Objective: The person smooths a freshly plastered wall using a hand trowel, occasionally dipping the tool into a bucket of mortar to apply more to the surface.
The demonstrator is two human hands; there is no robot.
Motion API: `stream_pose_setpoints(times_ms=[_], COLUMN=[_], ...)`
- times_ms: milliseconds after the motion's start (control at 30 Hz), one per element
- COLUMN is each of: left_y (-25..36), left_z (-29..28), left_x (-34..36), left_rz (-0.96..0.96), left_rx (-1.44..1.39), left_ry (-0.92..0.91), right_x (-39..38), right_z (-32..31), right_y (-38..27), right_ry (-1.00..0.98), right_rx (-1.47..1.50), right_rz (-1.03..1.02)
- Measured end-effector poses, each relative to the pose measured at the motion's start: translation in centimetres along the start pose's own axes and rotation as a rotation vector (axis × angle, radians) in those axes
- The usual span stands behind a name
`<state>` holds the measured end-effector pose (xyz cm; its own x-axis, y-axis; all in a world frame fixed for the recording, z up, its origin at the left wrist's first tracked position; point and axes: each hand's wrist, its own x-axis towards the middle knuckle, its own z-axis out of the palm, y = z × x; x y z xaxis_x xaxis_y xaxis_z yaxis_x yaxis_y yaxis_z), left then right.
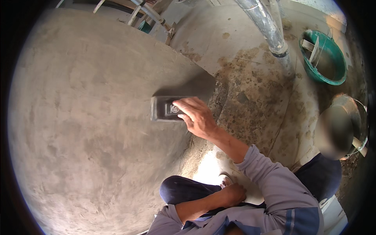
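Observation:
My right hand [197, 116] is closed on the right end of a dark plastering float [159, 109], its thumb and fingers on the moulded back. The float lies against a broad grey plastered wall [90, 102], close to its right edge, and throws a shadow above itself. Patchy, smeared marks run over the plaster. Down by my bent knee, my left hand [234, 194] is closed, with its fingers curled under; whether anything is in it is hidden. A foot in a shoe [225, 180] shows just beyond it.
Metal pole [270, 35] stands on the mortar-spattered floor [254, 86] at the upper right. Beyond it sits a green tub [340, 74] with boards inside. Nearer on the right is a bucket [350, 113] with a handle, beside a blurred round shape. Bars [149, 11] cross the top.

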<state>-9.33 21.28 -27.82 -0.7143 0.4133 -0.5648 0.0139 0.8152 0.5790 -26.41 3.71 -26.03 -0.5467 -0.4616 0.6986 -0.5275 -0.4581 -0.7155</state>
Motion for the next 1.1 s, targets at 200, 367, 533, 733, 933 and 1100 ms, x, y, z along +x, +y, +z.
stream_pose_setpoints(times_ms=[200,367,533,733,933,1100], left_y=[-0.4,-0.8,-0.2,0.3,-1.4,0.4], left_z=[1.4,0.8,0.4,-1.5,0.8,-0.9], left_x=[0.3,-0.1,0.1,0.8,0.4,0.9], left_rz=[0.057,0.031,-0.005,0.018,0.041,0.041], left_rx=[-0.021,0.009,0.021,0.008,0.052,0.015], left_ry=[0.120,0.065,0.031,-0.054,0.029,0.061], right_x=[7.0,8.3,2.2,13.1,7.3,5.2], right_z=[-3.8,-1.8,-0.6,-4.2,-2.3,-3.5], right_y=[5.1,1.5,-1.4,2.1,-1.3,1.6], right_ry=[0.263,0.216,0.029,0.309,-0.070,0.049], right_rx=[-0.133,-0.111,0.106,-0.058,-0.034,0.065], right_rz=[0.363,0.143,-0.092,0.045,-0.215,0.002])
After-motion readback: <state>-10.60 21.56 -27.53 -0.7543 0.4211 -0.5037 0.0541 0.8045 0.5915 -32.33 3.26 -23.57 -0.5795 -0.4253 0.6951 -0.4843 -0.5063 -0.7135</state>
